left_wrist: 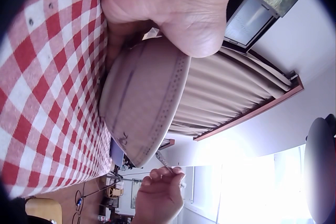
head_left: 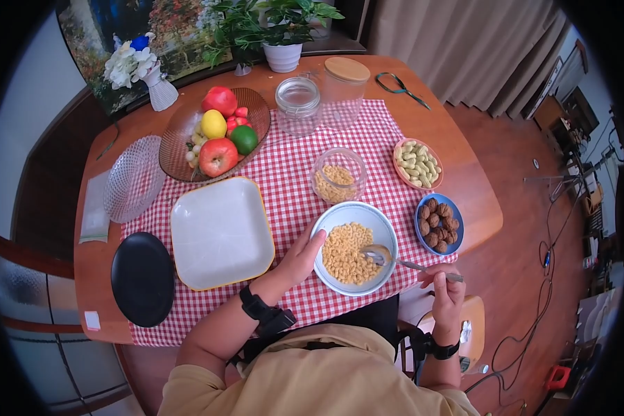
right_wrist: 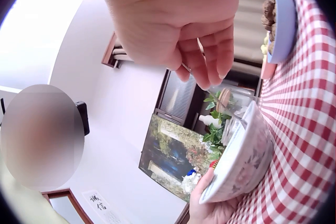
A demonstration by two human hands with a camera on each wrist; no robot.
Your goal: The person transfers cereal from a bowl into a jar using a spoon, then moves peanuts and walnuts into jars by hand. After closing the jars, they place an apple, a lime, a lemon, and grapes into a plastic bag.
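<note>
A white bowl (head_left: 326,274) with a blue rim, holding small pale-yellow pieces (head_left: 343,249), stands at the near edge of the checked cloth. My left hand (head_left: 300,258) grips its left side, thumb at the rim and fingers around the outside wall. In my right hand (head_left: 445,295) the handle of a metal spoon (head_left: 410,265) is pinched; the spoon's head lies among the yellow pieces at the bowl's right. Floral decoration shows on the bowl's side (right_wrist: 247,169) in the right wrist view. Just behind stands a glass jar (head_left: 359,170) with similar pieces in it.
Peanuts in a pink dish (head_left: 399,172) and walnuts in a blue bowl (head_left: 459,239) stand at the right. A white square plate (head_left: 222,232), a black oval plate (head_left: 143,281) and a fruit bowl (head_left: 170,156) are at the left. Two glass jars (head_left: 298,114) stand farther back.
</note>
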